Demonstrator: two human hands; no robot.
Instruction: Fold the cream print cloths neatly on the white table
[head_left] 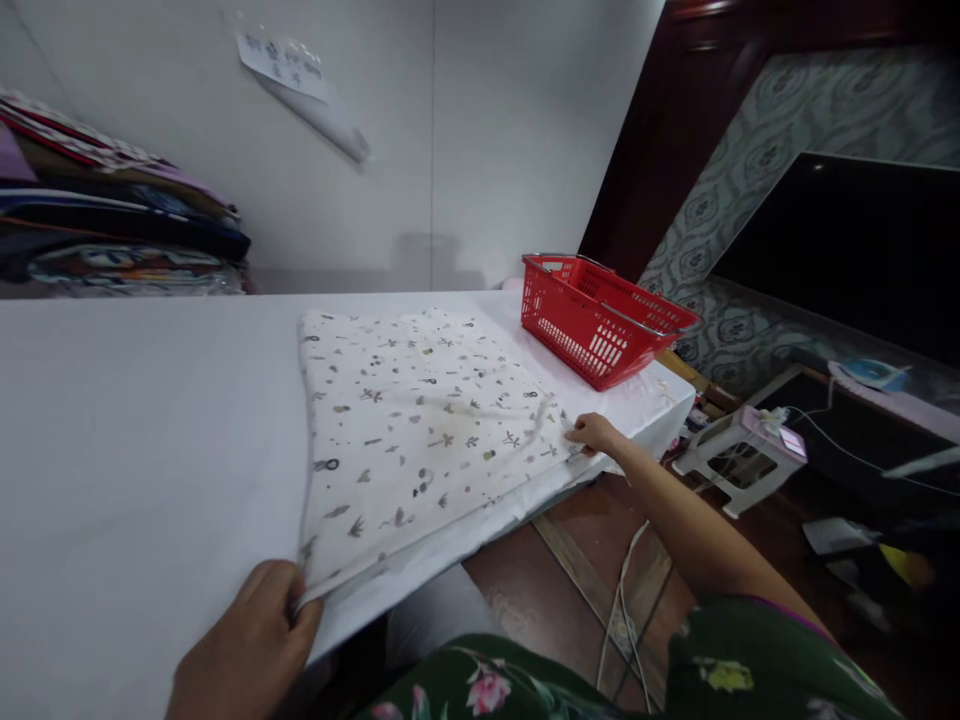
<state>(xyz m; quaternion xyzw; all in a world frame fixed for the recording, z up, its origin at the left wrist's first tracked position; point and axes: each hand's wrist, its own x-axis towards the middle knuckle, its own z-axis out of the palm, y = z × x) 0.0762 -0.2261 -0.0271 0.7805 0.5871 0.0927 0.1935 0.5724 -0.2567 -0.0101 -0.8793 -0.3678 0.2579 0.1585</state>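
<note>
A white cloth (pixel 420 430) printed with small grey motifs lies spread on the white-covered table (pixel 135 430), with a few soft wrinkles toward its right side. My left hand (pixel 251 635) pinches the near left corner at the table's front edge. At the near right corner, my right hand (pixel 595 434) is closed on the fabric, the arm stretched out to the right. Both corners are partly hidden by the fingers. The cloth's far edge rests flat on the tabletop.
A red plastic basket (pixel 577 320) stands at the table's back right. Folded fabrics (pixel 120 220) are stacked at the back left against the wall. Beyond the table's right end, a white stool (pixel 750 450) holds small items. A cable (pixel 621 610) runs along the floor.
</note>
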